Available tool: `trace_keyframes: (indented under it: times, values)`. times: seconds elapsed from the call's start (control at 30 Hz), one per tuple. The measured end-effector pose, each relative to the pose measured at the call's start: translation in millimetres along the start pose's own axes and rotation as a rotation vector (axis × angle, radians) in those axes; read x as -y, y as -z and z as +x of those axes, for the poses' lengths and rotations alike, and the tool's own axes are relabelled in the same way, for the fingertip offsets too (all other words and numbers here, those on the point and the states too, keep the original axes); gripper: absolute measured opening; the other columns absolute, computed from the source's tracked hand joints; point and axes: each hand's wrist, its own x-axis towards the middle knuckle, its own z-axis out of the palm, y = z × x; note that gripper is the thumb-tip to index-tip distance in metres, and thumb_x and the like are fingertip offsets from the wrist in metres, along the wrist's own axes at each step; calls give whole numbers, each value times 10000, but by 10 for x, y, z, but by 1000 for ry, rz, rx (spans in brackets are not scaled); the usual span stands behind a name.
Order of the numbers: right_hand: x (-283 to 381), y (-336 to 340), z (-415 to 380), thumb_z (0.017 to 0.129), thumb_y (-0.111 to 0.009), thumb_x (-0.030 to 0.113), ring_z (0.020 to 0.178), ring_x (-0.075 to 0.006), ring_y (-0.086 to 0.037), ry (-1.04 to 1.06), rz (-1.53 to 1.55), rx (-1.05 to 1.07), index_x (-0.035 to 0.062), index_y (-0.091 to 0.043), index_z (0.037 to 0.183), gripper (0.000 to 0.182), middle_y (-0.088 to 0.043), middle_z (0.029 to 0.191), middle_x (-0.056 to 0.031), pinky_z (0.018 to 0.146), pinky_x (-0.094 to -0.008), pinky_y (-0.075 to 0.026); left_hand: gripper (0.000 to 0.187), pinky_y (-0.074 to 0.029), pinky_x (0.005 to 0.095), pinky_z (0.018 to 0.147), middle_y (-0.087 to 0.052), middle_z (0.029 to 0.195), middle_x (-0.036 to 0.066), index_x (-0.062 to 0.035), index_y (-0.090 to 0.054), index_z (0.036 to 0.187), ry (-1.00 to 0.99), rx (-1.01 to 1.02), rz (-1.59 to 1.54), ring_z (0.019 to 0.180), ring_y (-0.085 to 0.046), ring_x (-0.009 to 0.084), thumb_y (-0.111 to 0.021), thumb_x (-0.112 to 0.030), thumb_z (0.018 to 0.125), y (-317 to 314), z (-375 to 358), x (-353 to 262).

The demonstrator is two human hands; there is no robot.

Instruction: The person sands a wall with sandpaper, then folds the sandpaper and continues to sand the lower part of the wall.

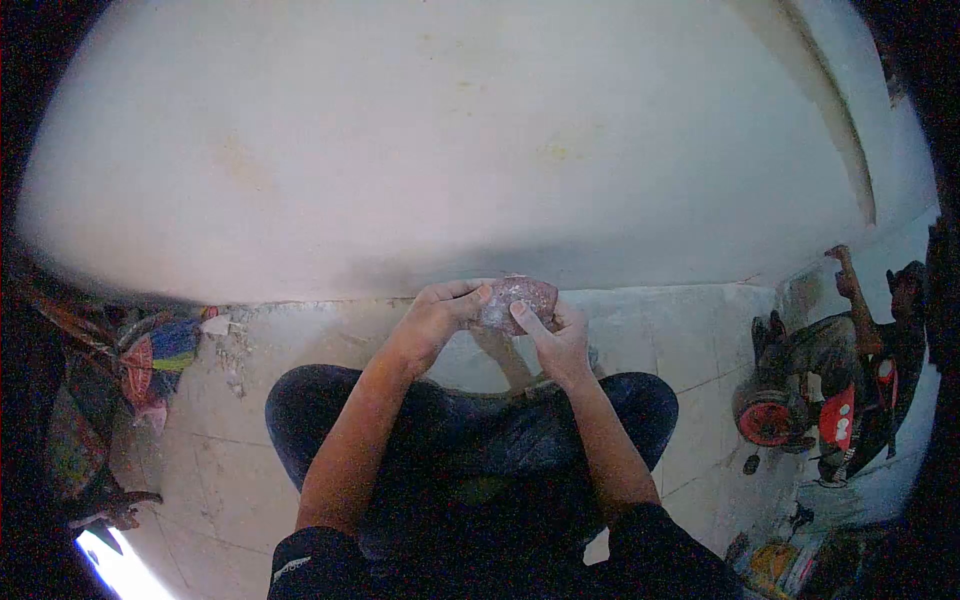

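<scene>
Both my hands hold a reddish-brown, dusty piece (522, 296) with white specks, above my lap and close to the foot of the wall. It looks like worn sandpaper, though its exact kind is hard to tell. My left hand (446, 312) pinches its left edge between thumb and fingers. From the right, my right hand (556, 335) grips it with the thumb lying across its face; the other fingers are partly hidden behind it.
A pale wall (450, 150) with faint stains rises right in front of me. Colourful bags or cloths (150, 360) lie at the left on the tiled floor (230, 440). At the right another person (890, 340) sits near a red-wheeled machine (768, 418).
</scene>
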Motion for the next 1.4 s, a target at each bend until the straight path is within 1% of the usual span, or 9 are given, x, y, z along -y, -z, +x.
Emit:
trace_keyframes:
  times: [0.17, 0.4, 0.6, 0.8, 0.9, 0.97, 1.07, 1.17, 1.4]
  values:
    - [-13, 15, -8, 962, -742, 246, 1006, -200, -735, -30, -35, -3, 28, -743, 1187, 313, -779, 1103, -104, 900, -352, -573, 460, -495, 354, 1004, -714, 1208, 97, 59, -651, 1324, -29, 79, -164, 1110, -655, 195, -675, -285, 1019, 37, 67, 120]
    - [-5, 20, 39, 957, -745, 252, 1011, -214, -739, 23, -76, 3, 29, -745, 1184, 318, -780, 1099, -115, 899, -360, -571, 450, -497, 358, 1010, -718, 1210, 87, 43, -657, 1326, 54, 42, -230, 1108, -663, 203, -680, -280, 1014, 19, 70, 60]
    - [-23, 29, 37, 963, -738, 290, 994, -217, -744, -48, -123, 1, 32, -752, 1164, 328, -785, 1082, -113, 884, -363, -570, 413, -501, 359, 951, -726, 1192, 76, 6, -699, 1288, 47, 22, -157, 1066, -660, 188, -683, -299, 1010, 55, 111, 102]
    - [32, 14, 65, 970, -731, 283, 978, -214, -744, 12, -141, 7, 42, -754, 1162, 308, -786, 1069, -105, 880, -355, -570, 416, -498, 363, 939, -731, 1172, 55, -17, -716, 1270, 66, -24, -75, 1066, -649, 179, -685, -338, 1006, 73, 111, 84]
    - [34, -27, 61, 971, -731, 272, 974, -210, -744, 3, -30, -4, 45, -755, 1154, 293, -786, 1066, -108, 878, -352, -569, 406, -494, 356, 937, -731, 1136, 45, -24, -726, 1251, 65, -7, -26, 1040, -642, 174, -686, -344, 1005, 118, 138, 120]
    - [35, -22, 70, 973, -729, 268, 964, -203, -745, 21, -78, -8, 41, -754, 1151, 290, -787, 1045, -113, 871, -354, -570, 398, -490, 354, 939, -729, 1085, 38, -21, -735, 1227, 47, -3, 55, 1001, -638, 174, -683, -348, 1006, 108, 154, 107]
    - [41, -8, 70, 973, -728, 265, 948, -197, -748, 52, -168, -7, 35, -753, 1145, 288, -788, 1018, -121, 863, -353, -573, 396, -487, 345, 932, -730, 1060, 31, -30, -740, 1222, 56, -22, -7, 977, -639, 173, -673, -359, 1012, 42, 80, 38]
    - [-14, -7, 79, 973, -729, 270, 944, -197, -751, 50, -127, -11, 29, -752, 1149, 299, -790, 1006, -121, 861, -351, -574, 392, -485, 333, 926, -737, 1074, 33, -38, -743, 1222, 35, -15, 51, 984, -645, 166, -660, -363, 1021, 83, 134, 96]
    - [-98, -37, 88, 967, -738, 277, 996, -203, -744, 10, -47, -20, 40, -743, 1178, 318, -783, 1072, -121, 878, -354, -575, 374, -484, 314, 887, -737, 1035, 12, -37, -749, 1206, -49, -1, 203, 949, -631, 126, -643, -352, 1035, 85, 123, 140]
